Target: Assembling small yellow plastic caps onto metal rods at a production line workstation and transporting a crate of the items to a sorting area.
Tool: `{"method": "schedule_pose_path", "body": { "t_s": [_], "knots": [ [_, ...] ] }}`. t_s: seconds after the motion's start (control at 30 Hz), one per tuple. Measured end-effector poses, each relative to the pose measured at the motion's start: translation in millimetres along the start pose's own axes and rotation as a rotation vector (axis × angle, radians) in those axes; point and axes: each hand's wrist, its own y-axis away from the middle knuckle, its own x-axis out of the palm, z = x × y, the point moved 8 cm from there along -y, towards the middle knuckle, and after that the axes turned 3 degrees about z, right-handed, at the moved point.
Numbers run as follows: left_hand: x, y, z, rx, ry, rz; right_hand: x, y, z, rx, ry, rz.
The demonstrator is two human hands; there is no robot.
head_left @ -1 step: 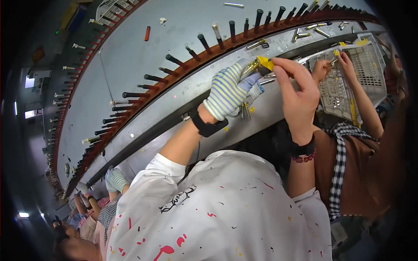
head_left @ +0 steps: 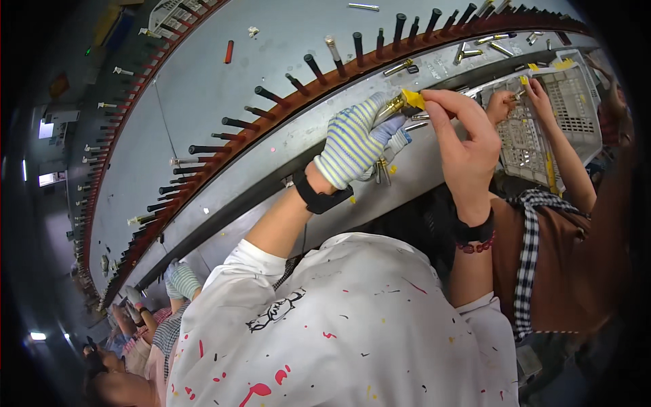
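The small brass tube (head_left: 392, 106) with its yellow cap (head_left: 413, 99) sits between my hands above the grey bench ledge (head_left: 285, 146); light, stiff and slick, I judge, best pinched at the cap. My gloved left hand (head_left: 352, 142) clasps spare tubes; my bare right hand (head_left: 468, 146) pinches the cap.
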Motion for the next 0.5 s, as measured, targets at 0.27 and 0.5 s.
{"method": "schedule_pose_path", "body": {
  "t_s": [0.27,0.5],
  "knots": [
    [0,16,-23,-0.028,0.064,0.162,11,11,23,0.078,-0.125,0.13],
    [14,46,-34,-0.296,0.606,0.36,20,28,43,-0.054,0.043,0.169]
  ]
}}
